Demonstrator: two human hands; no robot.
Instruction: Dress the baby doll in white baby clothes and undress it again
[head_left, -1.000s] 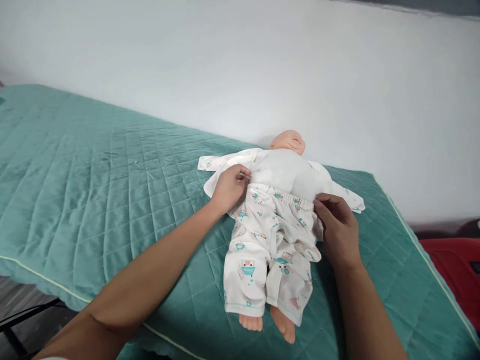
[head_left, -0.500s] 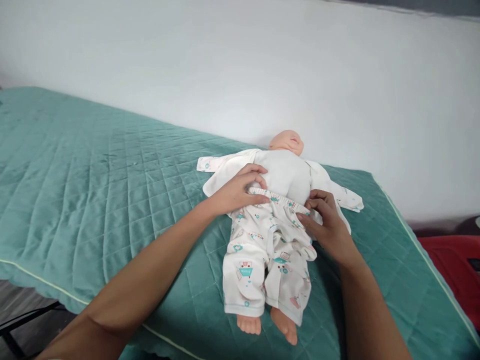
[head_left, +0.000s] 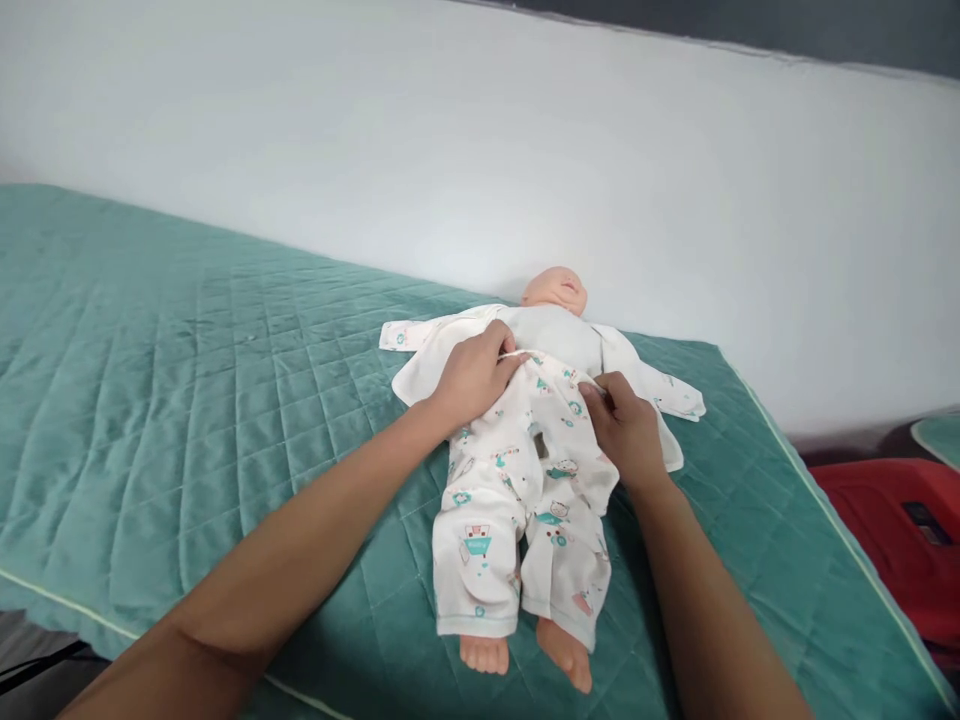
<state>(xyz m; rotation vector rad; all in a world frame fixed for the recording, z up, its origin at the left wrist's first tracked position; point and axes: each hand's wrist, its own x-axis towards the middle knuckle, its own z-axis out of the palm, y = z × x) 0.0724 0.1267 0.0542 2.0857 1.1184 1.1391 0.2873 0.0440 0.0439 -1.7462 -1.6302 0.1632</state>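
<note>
A baby doll (head_left: 553, 288) lies on its back, its head toward the wall and its bare feet toward me. It wears white printed pants (head_left: 480, 500) and a white printed shirt (head_left: 420, 372) spread open at the front, over a white torso. My left hand (head_left: 480, 372) pinches the waistband on the left side. On the right side, my right hand (head_left: 624, 420) grips the waistband between thumb and curled fingers. The band is drawn up over the belly between both hands. A small gap shows at the crotch of the pants.
The doll rests on a green quilted bedspread (head_left: 225, 400) with light piping along its edge. Behind it stands a white wall (head_left: 375, 130). A red plastic object (head_left: 885, 530), perhaps a seat, is beyond the right edge.
Both hands have closed on the waistband and pulled it higher up the doll's belly, stretching the pants. The view has shifted slightly, showing more of the red object.
</note>
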